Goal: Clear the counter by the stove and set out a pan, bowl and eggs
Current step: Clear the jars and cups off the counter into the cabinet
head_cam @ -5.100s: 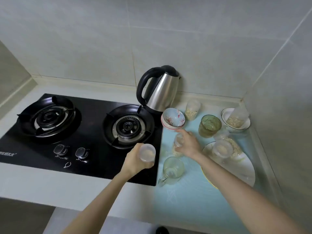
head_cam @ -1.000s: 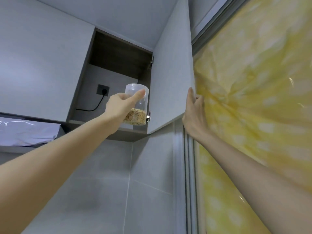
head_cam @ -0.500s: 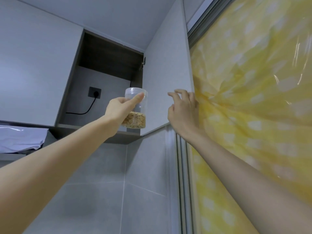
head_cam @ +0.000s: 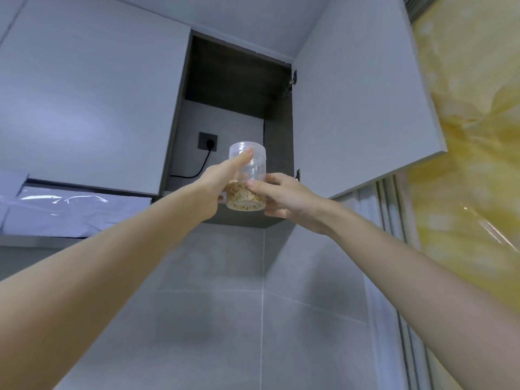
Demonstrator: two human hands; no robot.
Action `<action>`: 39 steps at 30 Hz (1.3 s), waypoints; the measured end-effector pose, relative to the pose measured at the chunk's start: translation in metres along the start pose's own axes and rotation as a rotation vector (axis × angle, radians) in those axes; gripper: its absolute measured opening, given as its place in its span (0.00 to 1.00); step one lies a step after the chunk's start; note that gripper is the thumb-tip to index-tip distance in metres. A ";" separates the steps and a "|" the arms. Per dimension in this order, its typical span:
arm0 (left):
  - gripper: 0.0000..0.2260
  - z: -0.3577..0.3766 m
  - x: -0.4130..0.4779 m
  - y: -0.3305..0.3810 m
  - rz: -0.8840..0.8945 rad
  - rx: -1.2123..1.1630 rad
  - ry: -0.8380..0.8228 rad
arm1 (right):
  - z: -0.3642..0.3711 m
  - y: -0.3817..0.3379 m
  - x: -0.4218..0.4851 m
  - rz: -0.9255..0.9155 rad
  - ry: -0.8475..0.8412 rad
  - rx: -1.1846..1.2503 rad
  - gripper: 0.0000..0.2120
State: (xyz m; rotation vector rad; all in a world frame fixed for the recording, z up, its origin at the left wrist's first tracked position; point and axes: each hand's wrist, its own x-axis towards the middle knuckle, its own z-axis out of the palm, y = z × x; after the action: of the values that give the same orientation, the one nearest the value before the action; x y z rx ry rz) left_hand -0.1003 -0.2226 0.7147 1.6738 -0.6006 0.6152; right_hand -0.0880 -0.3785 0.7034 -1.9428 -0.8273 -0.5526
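I am looking up at an open wall cabinet [head_cam: 233,88]. A clear plastic jar [head_cam: 247,178] with tan flakes in its lower part is held up in front of the cabinet's opening, just above its bottom edge. My left hand [head_cam: 222,184] grips the jar from the left, thumb up near the lid. My right hand [head_cam: 284,198] holds the jar's lower right side with fingers wrapped around it. The counter, pan, bowl and eggs are out of view.
The cabinet door [head_cam: 363,102] stands swung open to the right. Inside the cabinet a black socket [head_cam: 207,141] has a cable plugged in. A plastic-wrapped hood [head_cam: 70,212] lies at the left. Yellow patterned film [head_cam: 472,136] covers the window at the right.
My right hand has left the cabinet door's edge and come across to grasp the jar. The door has swung wider open. Five seconds ago both hands were at the counter among jars.
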 end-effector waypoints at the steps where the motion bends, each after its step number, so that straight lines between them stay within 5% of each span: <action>1: 0.39 -0.006 0.005 -0.005 0.001 0.010 -0.009 | 0.005 0.003 0.006 -0.002 0.000 0.023 0.31; 8: 0.24 -0.060 0.046 -0.051 0.011 0.066 0.019 | 0.044 0.020 0.060 -0.045 0.117 0.072 0.15; 13: 0.21 -0.090 0.071 -0.095 0.181 0.498 0.152 | 0.045 0.039 0.101 -0.009 0.312 0.066 0.12; 19: 0.20 -0.102 0.113 -0.132 0.386 1.120 0.130 | 0.029 0.070 0.154 0.023 0.527 -0.005 0.13; 26: 0.21 -0.085 0.151 -0.157 0.399 1.419 0.131 | 0.014 0.118 0.209 0.073 0.713 -0.144 0.23; 32: 0.13 -0.073 0.169 -0.177 0.636 1.384 0.458 | 0.007 0.152 0.236 0.170 0.778 -0.303 0.24; 39: 0.09 -0.064 0.183 -0.194 0.754 1.371 0.648 | 0.006 0.173 0.251 0.283 0.899 -0.340 0.28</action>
State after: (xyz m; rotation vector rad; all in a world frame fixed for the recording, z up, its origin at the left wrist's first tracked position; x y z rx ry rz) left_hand 0.1605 -0.1366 0.7123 2.1941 -0.2663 2.3978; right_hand 0.2087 -0.3522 0.7671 -1.7711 0.1174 -1.3086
